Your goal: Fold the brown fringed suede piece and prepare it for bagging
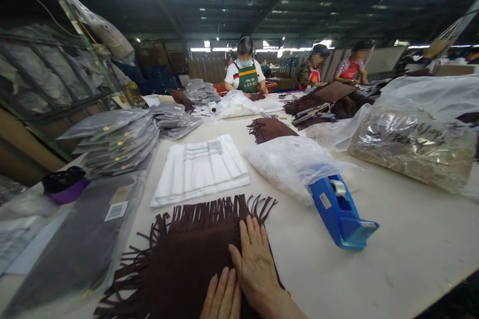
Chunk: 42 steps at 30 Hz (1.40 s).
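Note:
A dark brown fringed cloth [187, 264] lies flat on the white table in front of me, its fringe spread along the far and left edges. My right hand [256, 261] rests flat on the cloth's right side, fingers stretched toward the far fringe. Beside it, my left hand [223, 296] also lies on the cloth with fingers straight; its lower part is cut off by the frame. Just beyond the cloth sits a stack of thin white printed sheets [202, 169]. A blue tape dispenser [337, 214] stands to the right of my hands.
Bagged grey items [116, 134] are piled at left, and one long bagged piece [82, 239] lies nearer. White plastic bags [288, 162], a large clear bag [415, 142] and more brown fringed pieces [322, 97] cover the right. A co-worker [246, 72] in a green apron works across the table.

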### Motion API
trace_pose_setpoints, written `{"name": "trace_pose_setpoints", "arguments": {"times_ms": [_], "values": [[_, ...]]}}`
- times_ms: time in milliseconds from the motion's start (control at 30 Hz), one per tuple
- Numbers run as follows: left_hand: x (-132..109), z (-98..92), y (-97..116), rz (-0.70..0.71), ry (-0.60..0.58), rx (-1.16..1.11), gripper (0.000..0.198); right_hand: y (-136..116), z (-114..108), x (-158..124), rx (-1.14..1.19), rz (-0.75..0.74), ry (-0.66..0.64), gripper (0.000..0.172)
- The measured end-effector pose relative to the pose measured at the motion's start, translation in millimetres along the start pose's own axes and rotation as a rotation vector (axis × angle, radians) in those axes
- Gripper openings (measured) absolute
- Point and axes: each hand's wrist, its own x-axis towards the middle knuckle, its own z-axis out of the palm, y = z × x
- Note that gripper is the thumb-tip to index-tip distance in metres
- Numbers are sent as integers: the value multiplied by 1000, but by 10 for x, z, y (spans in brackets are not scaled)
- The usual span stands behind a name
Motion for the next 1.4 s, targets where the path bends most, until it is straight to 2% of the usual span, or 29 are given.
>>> {"name": "trace_pose_setpoints", "arguments": {"times_ms": [100,200,233,267,333,400,467,500,533,567,600,633,700,767,833,967,1067,1167,1233,1333,1400], "values": [[6,93,114,-43,102,34,34,46,121,-50,-100,-84,5,52],[34,245,364,-64,110,102,32,309,135,-103,-163,-216,-9,50],[53,303,448,-93,152,120,31,416,138,-105,-183,-268,6,49],[76,349,509,-159,275,145,31,519,146,-96,-200,-331,29,49],[120,332,520,-254,344,174,25,683,169,-58,-230,-486,88,45],[128,81,344,-304,271,100,19,771,184,-21,-251,-665,159,40],[61,-391,-2,-344,129,-18,22,797,179,-6,-273,-772,212,38],[-6,-666,-214,-342,41,-43,27,797,172,-7,-284,-782,221,38],[-94,-934,-434,-439,-146,-63,30,793,162,-13,-294,-772,212,40],[-197,-1175,-645,-569,-264,-24,31,790,152,-20,-297,-756,191,42],[-307,-1375,-833,-638,-328,23,29,787,142,-28,-288,-746,173,43],[-420,-1527,-987,-670,-403,24,30,785,132,-35,-271,-741,155,44],[-625,-1704,-1165,-691,-504,27,33,777,108,-39,-230,-769,135,45],[-776,-1784,-1170,-672,-577,36,42,761,80,-29,-208,-817,138,44],[-862,-1856,-1040,-646,-623,76,52,736,54,-11,-213,-852,146,43],[-889,-2050,-659,-657,-652,111,41,692,31,9,-214,-880,162,42],[-803,-2075,-503,-694,-617,113,35,676,29,4,-210,-879,144,38],[-661,-1892,-471,-752,-575,94,37,670,20,8,-200,-878,157,39],[-592,-1719,-463,-824,-618,23,32,674,14,15,-197,-885,162,41],[-569,-1534,-426,-955,-703,-59,12,693,18,20,-196,-892,156,39],[-563,-1504,-408,-1072,-753,-117,19,706,28,17,-208,-893,155,37]]}}
